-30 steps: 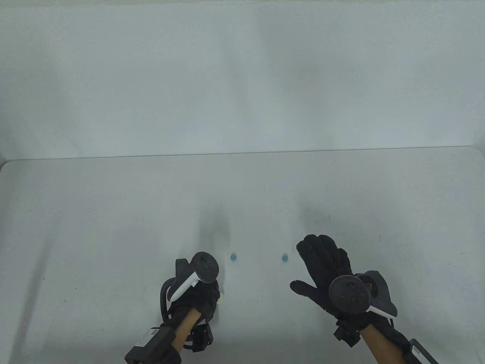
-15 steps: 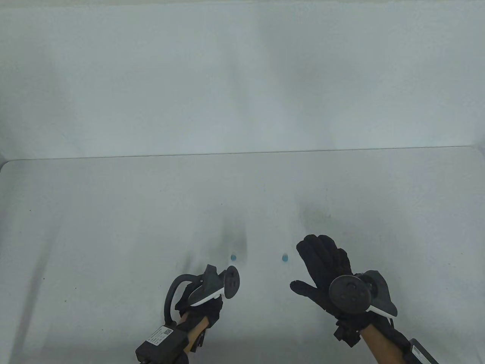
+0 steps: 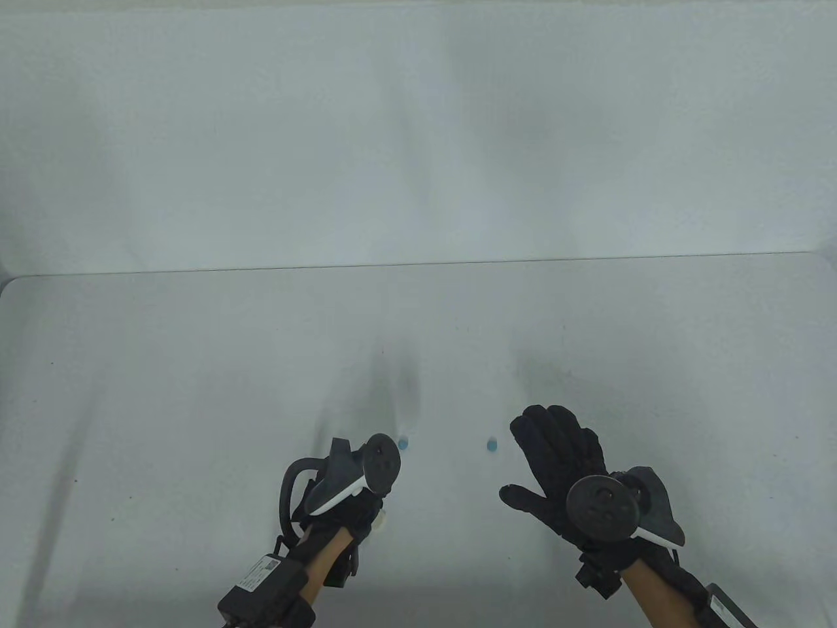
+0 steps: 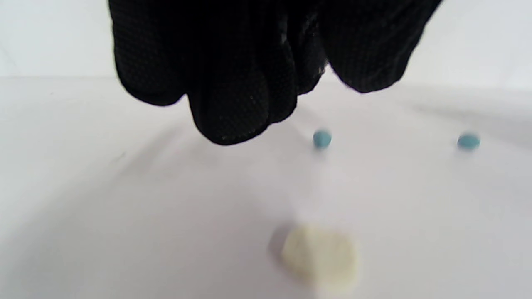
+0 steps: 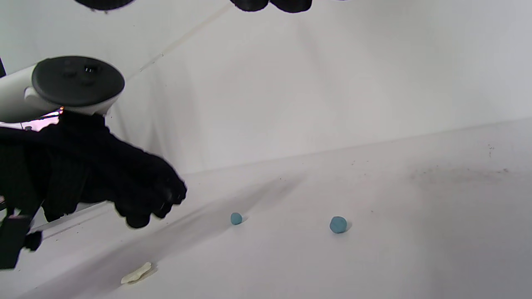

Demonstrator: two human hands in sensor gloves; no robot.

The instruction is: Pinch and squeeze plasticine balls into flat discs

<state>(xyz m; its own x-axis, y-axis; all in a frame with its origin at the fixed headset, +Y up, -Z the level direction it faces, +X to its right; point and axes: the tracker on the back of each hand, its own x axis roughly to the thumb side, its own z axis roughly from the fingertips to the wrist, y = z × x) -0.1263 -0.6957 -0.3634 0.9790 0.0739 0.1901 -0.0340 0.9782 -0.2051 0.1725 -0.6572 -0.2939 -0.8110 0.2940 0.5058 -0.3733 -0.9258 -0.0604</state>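
Two small blue plasticine balls lie on the white table (image 3: 196, 366): the left ball (image 3: 403, 443) and the right ball (image 3: 491, 445). They also show in the left wrist view (image 4: 321, 139) (image 4: 468, 141) and the right wrist view (image 5: 236, 218) (image 5: 338, 224). A flattened cream disc (image 4: 320, 257) lies on the table under my left hand (image 3: 350, 513), also in the right wrist view (image 5: 137, 273). My left hand (image 4: 307, 91) hovers above it, fingers curled loosely, holding nothing, just short of the left ball. My right hand (image 3: 556, 451) lies open and flat, right of the right ball, empty.
The table's far edge (image 3: 418, 265) meets a white backdrop. The left hand's tracker (image 3: 382, 461) partly covers its fingers in the table view. Dark smudges mark the table beyond each hand.
My left hand has turned its wrist and shifted a little right and forward, toward the left blue ball. The right hand and both balls have not moved.
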